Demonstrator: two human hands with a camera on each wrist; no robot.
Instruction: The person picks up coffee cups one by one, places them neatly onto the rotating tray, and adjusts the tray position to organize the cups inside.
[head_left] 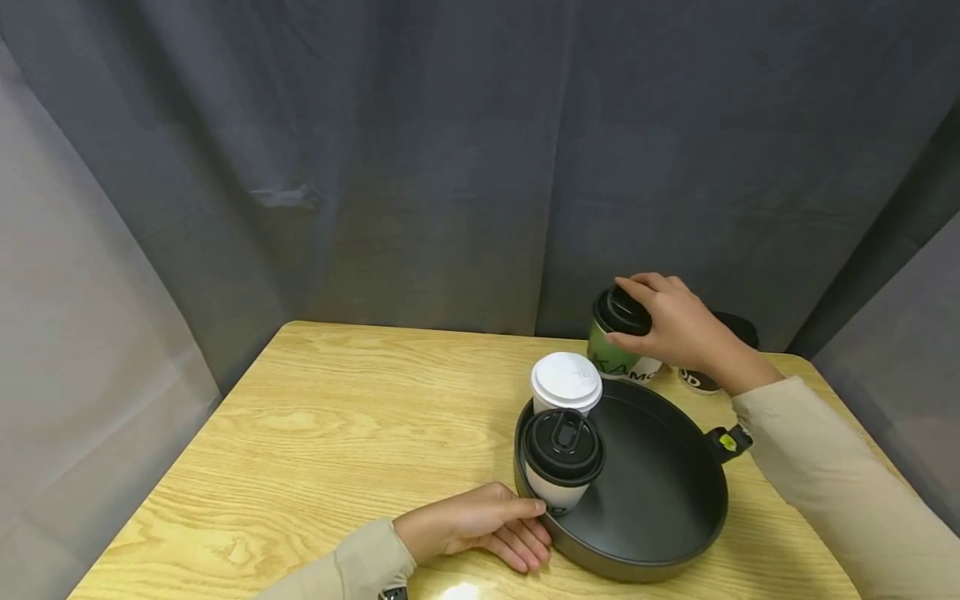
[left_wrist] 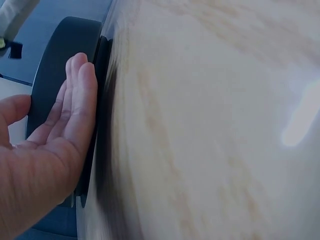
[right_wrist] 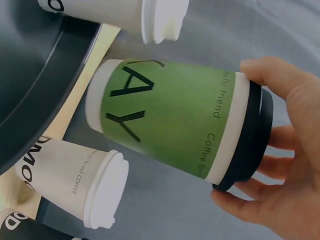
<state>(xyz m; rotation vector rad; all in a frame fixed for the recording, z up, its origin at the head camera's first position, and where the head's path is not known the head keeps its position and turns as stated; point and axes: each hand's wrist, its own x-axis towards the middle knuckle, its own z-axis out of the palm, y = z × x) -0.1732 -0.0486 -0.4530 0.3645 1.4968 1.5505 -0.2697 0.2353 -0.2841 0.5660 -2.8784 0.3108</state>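
Observation:
My right hand (head_left: 675,329) grips a green paper coffee cup (right_wrist: 170,115) by its black lid (right_wrist: 245,135), beyond the far rim of a black frying pan (head_left: 652,483). Thumb and fingertips lie around the lid's edge; whether the cup touches the table cannot be told. My left hand (head_left: 491,525) rests against the pan's near left side, its fingers (left_wrist: 75,100) straight and its thumb at the rim. Inside the pan, along its left, stand a white-lidded cup (head_left: 566,379) and, nearer me, a black-lidded pale cup (head_left: 562,462).
Right of the green cup are a white cup (right_wrist: 70,180) with a white lid and a black cup (head_left: 699,382), both partly hidden in the head view. The pan's short handle (head_left: 729,442) points right, beside my right sleeve. Dark curtains (head_left: 420,167) hang behind the wooden table (head_left: 337,417).

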